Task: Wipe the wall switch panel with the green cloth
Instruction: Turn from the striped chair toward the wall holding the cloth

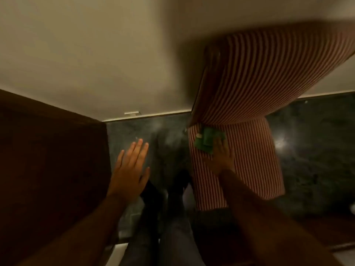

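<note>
Small green cloth [208, 140], crumpled into a loose, folded bundle with soft creases and one paler corner showing at its left edge. It sits high in the right half of the view, in front of a red-and-white striped fabric surface. Its lower right portion is covered by the fingers of the right hand [221, 156], which grips it from below. The cloth's texture is blurred in the dim, warm light. The wall switch panel cannot be made out in this view.
</note>
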